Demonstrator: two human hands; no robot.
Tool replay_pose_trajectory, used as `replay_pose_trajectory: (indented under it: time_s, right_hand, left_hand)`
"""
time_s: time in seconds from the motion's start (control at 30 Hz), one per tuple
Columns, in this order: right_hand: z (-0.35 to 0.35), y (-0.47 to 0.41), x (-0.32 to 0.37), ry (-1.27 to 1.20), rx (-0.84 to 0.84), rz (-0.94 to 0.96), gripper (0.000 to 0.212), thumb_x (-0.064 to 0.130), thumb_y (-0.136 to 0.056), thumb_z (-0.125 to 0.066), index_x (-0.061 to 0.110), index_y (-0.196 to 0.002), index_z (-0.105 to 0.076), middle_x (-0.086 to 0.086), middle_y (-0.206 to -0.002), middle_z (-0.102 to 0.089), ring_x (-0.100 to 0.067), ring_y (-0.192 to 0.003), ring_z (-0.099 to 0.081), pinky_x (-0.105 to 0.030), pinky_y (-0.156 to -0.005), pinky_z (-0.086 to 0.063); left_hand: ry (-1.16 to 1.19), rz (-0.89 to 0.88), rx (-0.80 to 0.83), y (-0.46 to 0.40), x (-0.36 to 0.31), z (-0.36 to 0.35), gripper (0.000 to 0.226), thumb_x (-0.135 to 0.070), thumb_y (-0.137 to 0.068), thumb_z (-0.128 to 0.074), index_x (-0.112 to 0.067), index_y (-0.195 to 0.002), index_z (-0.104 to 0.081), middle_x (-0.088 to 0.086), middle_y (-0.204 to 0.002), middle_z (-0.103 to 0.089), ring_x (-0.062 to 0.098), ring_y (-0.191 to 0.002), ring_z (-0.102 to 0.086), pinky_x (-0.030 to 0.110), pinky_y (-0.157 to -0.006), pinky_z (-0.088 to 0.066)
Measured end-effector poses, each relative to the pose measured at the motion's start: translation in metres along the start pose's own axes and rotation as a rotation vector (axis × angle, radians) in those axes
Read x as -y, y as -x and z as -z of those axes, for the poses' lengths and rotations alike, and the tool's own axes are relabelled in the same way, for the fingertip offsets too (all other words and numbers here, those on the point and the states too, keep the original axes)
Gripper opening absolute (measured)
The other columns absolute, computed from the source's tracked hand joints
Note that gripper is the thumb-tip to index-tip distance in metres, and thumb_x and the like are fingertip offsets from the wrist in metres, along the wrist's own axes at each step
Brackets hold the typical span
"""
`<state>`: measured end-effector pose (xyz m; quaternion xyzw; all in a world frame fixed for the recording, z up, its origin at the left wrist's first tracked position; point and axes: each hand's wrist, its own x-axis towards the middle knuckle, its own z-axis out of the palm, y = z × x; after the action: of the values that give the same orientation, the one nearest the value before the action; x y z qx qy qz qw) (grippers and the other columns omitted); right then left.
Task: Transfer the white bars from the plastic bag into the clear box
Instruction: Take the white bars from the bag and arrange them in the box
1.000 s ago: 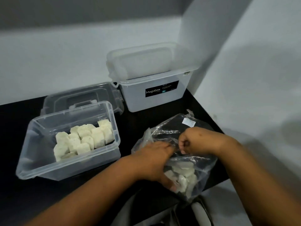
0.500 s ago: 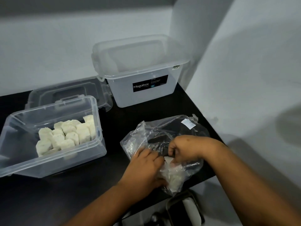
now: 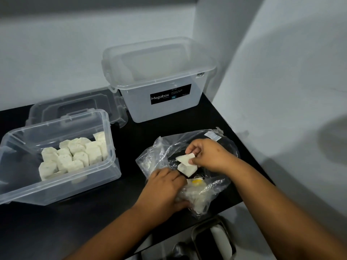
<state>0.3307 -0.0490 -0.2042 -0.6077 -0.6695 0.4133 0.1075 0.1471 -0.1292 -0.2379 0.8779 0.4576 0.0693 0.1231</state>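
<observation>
A crumpled clear plastic bag (image 3: 221,139) lies on the black table at the right, with white bars (image 3: 199,202) still inside its near end. My right hand (image 3: 208,153) pinches a white bar (image 3: 185,158) just above the bag's mouth; a second white bar (image 3: 187,168) hangs right under it. My left hand (image 3: 163,190) presses down on the bag's near side and grips it. The clear box (image 3: 110,166) stands at the left, open, with several white bars (image 3: 75,156) packed upright in its right half.
A larger translucent Megabox tub (image 3: 161,107) stands at the back against the wall. A clear lid (image 3: 75,106) lies behind the clear box. The table's right edge (image 3: 244,143) runs close to the bag. A dark-rimmed container (image 3: 214,239) sits below the table's front edge.
My right hand has come up out of the bag with a white bar pinched in its fingers. My left hand has stayed on the bag. The view has shifted slightly.
</observation>
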Motion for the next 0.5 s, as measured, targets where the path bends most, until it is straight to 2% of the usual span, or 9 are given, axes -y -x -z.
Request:
replay_pose_trajectory:
  time_s: [0.1, 0.17, 0.23, 0.3, 0.4, 0.5]
  right_hand:
    - [0.002, -0.002, -0.003, -0.096, 0.006, -0.047, 0.018, 0.002, -0.085, -0.068, 0.009, -0.101, -0.065, -0.010, -0.081, -0.070, -0.013, -0.063, -0.064, -0.026, -0.070, -0.056]
    - [0.002, -0.002, -0.006, -0.114, -0.014, -0.060, 0.017, 0.002, -0.085, -0.068, 0.008, -0.101, -0.064, -0.015, -0.086, -0.073, -0.018, -0.068, -0.069, -0.031, -0.075, -0.059]
    - [0.003, -0.002, -0.008, -0.095, -0.014, -0.060, 0.021, 0.007, -0.082, -0.073, 0.010, -0.101, -0.064, -0.012, -0.085, -0.074, -0.023, -0.074, -0.072, -0.035, -0.078, -0.060]
    - [0.002, 0.000, -0.009, -0.072, 0.014, -0.066, 0.027, 0.013, -0.078, -0.079, 0.013, -0.101, -0.065, -0.007, -0.081, -0.074, -0.018, -0.071, -0.071, -0.032, -0.073, -0.059]
    - [-0.001, 0.002, -0.007, -0.014, 0.030, -0.070, 0.028, 0.014, -0.077, -0.079, 0.016, -0.101, -0.065, -0.002, -0.075, -0.072, -0.008, -0.063, -0.067, -0.024, -0.064, -0.053]
    - [-0.001, 0.004, -0.003, 0.055, -0.027, -0.045, 0.022, 0.011, -0.080, -0.074, 0.019, -0.099, -0.066, 0.001, -0.078, -0.069, -0.013, -0.074, -0.069, -0.028, -0.072, -0.056]
  left_hand:
    - [0.078, 0.063, 0.080, -0.002, 0.003, 0.009, 0.080, -0.087, -0.064, -0.041, -0.036, -0.124, -0.051, -0.017, -0.117, -0.049, 0.004, -0.114, -0.039, 0.022, -0.097, -0.026]
    - [0.136, 0.068, 0.069, -0.003, 0.002, 0.016, 0.082, -0.088, -0.068, -0.032, -0.035, -0.127, -0.052, -0.018, -0.119, -0.050, 0.002, -0.115, -0.040, 0.022, -0.098, -0.031]
    - [0.243, 0.083, 0.072, -0.006, 0.003, 0.022, 0.077, -0.081, -0.078, -0.022, -0.031, -0.124, -0.057, -0.017, -0.119, -0.053, 0.003, -0.114, -0.043, 0.026, -0.099, -0.037]
    - [0.353, 0.115, 0.073, -0.008, 0.006, 0.022, 0.069, -0.074, -0.084, -0.019, -0.031, -0.116, -0.063, -0.016, -0.113, -0.057, 0.002, -0.109, -0.047, 0.030, -0.096, -0.042]
    - [0.389, 0.137, 0.067, -0.011, 0.010, 0.019, 0.060, -0.065, -0.090, -0.021, -0.026, -0.100, -0.066, -0.012, -0.099, -0.059, 0.004, -0.098, -0.052, 0.032, -0.089, -0.045]
    - [0.368, 0.137, 0.066, -0.014, 0.012, 0.018, 0.043, -0.048, -0.096, -0.035, -0.018, -0.094, -0.066, -0.009, -0.090, -0.057, 0.006, -0.089, -0.053, 0.032, -0.085, -0.046]
